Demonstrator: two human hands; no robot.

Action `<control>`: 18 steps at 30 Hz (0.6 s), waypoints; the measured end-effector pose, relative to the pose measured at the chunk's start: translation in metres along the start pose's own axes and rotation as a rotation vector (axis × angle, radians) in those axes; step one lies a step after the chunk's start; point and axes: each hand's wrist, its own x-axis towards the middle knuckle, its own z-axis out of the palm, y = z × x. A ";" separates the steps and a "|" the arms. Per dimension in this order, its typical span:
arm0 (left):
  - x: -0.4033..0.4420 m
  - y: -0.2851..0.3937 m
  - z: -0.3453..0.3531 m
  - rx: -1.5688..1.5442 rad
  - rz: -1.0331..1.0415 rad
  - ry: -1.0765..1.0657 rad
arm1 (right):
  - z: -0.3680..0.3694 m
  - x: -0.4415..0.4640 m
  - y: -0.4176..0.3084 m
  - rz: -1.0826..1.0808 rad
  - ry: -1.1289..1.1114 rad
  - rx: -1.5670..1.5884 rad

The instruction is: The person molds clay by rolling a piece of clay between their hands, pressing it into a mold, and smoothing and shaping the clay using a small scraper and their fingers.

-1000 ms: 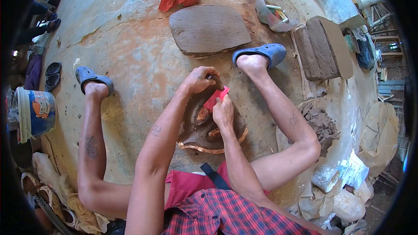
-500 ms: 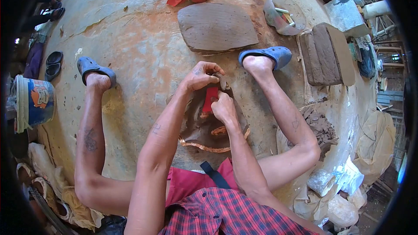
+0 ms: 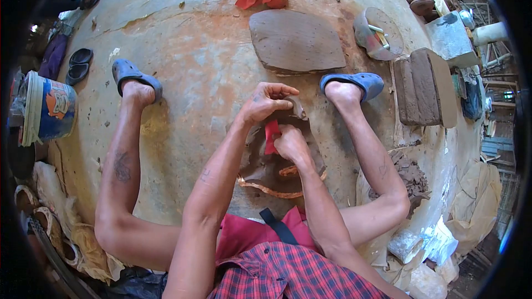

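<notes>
Clay form (image 3: 263,170) broadly shaped; both hands at its far part.
I see it on the floor (image 3: 191,149) between the legs (image 3: 123,147), its orange near edge and raised details already there; how much remains, I can't tell from here. The right hand (image 3: 292,144) grips a red strip (image 3: 271,136) over it. Just beyond, the left hand (image 3: 267,103) curls narrowly by the far rim, pinching or not, I can't tell. Farther off, no hand touches the block (image 3: 415,91) or slab (image 3: 296,41).
</notes>
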 end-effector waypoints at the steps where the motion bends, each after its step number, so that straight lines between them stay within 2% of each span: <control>1: -0.003 0.001 0.001 -0.001 0.028 0.011 | 0.003 0.000 0.000 -0.041 -0.022 -0.034; 3: -0.007 0.002 0.001 -0.023 0.039 0.039 | 0.011 0.000 0.002 -0.071 -0.060 -0.068; 6: -0.017 0.008 -0.005 -0.040 0.134 0.062 | 0.027 -0.002 0.010 -0.135 0.001 -0.173; 7: -0.027 0.017 -0.003 -0.042 0.167 0.116 | 0.027 -0.007 0.003 -0.101 -0.115 -0.226; 9: -0.035 0.023 -0.004 -0.053 0.206 0.128 | 0.039 -0.003 0.016 -0.172 -0.137 -0.300; 16: -0.064 0.035 -0.008 -0.183 0.322 0.136 | 0.046 -0.032 0.018 -0.200 -0.191 -0.215; 18: -0.072 0.037 -0.008 -0.215 0.350 0.139 | 0.053 -0.042 0.020 -0.291 -0.181 -0.214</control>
